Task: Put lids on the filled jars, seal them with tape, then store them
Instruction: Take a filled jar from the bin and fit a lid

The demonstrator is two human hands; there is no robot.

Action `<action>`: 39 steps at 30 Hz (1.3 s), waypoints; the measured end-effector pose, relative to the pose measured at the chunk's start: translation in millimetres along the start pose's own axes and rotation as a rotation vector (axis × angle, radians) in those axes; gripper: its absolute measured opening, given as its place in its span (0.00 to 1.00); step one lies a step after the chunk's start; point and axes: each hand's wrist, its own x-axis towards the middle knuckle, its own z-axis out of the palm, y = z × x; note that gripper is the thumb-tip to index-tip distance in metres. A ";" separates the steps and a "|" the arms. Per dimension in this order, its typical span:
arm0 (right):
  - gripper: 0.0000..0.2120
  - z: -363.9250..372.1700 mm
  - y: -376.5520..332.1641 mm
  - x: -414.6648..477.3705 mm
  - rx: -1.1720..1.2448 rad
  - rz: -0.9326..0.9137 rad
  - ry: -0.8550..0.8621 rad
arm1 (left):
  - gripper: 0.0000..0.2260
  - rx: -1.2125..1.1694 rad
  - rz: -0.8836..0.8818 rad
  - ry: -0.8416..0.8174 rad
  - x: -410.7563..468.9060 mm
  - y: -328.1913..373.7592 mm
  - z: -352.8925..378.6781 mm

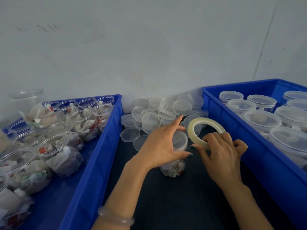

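A clear filled jar (174,170) with a lid (180,139) on top stands on the dark table between two blue bins. My left hand (162,145) curls round its upper part from the left, thumb at the front, fingers reaching over the lid. My right hand (221,151) grips a roll of clear tape (195,126) just right of the jar, holding the roll's near edge, tilted up. Whether a tape strip joins roll and jar I cannot tell.
A heap of loose clear lids (159,113) lies behind the jar. The left blue bin (93,156) holds several open filled jars. The right blue bin (249,138) holds several lidded jars. A grey wall rises behind everything.
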 end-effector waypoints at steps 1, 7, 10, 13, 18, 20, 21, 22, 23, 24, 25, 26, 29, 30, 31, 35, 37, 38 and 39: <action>0.20 1.5 -1.5 1.2 0.015 0.003 -0.002 | 0.52 -0.023 -0.013 0.002 -0.7 -0.5 0.0; 0.13 6.6 -8.4 -2.5 0.089 0.006 -0.011 | 0.55 -0.137 -0.029 -0.050 -0.4 -0.7 -4.7; 0.16 4.2 -10.8 -5.5 0.109 -0.001 -0.022 | 0.53 -0.081 0.015 -0.099 1.5 1.5 -9.4; 0.09 2.7 -11.0 -6.0 0.118 -0.003 -0.040 | 0.49 0.094 -0.035 -0.074 3.7 7.3 -12.2; 0.05 2.8 -7.3 -6.1 0.120 -0.046 -0.156 | 0.45 0.452 -0.241 -0.043 3.4 15.8 -20.4; 0.02 0.7 -1.6 -6.5 0.125 -0.104 -0.173 | 0.40 0.420 -0.207 -0.059 3.8 15.5 -23.9; 0.03 -1.0 0.4 -6.5 0.110 -0.123 -0.165 | 0.40 0.395 -0.191 -0.080 3.6 15.2 -27.0; 0.05 -2.6 1.3 -6.6 0.086 -0.133 -0.154 | 0.40 0.363 -0.180 -0.100 3.0 14.0 -30.9; 0.07 -4.0 0.3 -6.2 0.064 -0.128 -0.145 | 0.40 0.327 -0.173 -0.115 2.3 12.6 -35.5; 0.08 -5.1 -1.8 -5.7 0.050 -0.114 -0.136 | 0.40 0.292 -0.169 -0.131 1.0 11.4 -40.3; 0.10 -5.9 -4.5 -5.5 0.047 -0.097 -0.126 | 0.41 0.263 -0.165 -0.150 -0.5 10.8 -44.5; 0.10 -5.5 -6.9 -5.6 0.052 -0.085 -0.110 | 0.41 0.246 -0.154 -0.167 -2.0 10.5 -47.8; 0.11 -4.0 -11.5 -6.8 0.065 -0.075 -0.097 | 0.43 0.219 -0.097 -0.195 -4.7 11.3 -52.2; 0.11 -3.4 -12.3 -6.9 0.079 -0.073 -0.112 | 0.42 0.197 -0.082 -0.207 -5.1 11.8 -52.3; 0.11 -3.0 -12.8 -7.0 0.103 -0.071 -0.133 | 0.42 0.165 -0.073 -0.222 -5.4 12.5 -51.8; 0.09 -2.3 -15.4 -8.3 0.176 -0.049 -0.212 | 0.37 0.048 -0.073 -0.279 -7.9 14.4 -49.3; 0.12 -2.2 -14.1 -9.0 0.216 -0.035 -0.243 | 0.35 -0.014 -0.088 -0.296 -10.5 13.1 -49.8; 0.15 -3.1 -12.7 -8.2 0.258 -0.014 -0.261 | 0.35 -0.048 -0.097 -0.304 -11.9 12.3 -49.4; 0.17 -3.7 -10.8 -6.9 0.309 0.017 -0.273 | 0.34 -0.077 -0.102 -0.306 -13.6 12.4 -47.2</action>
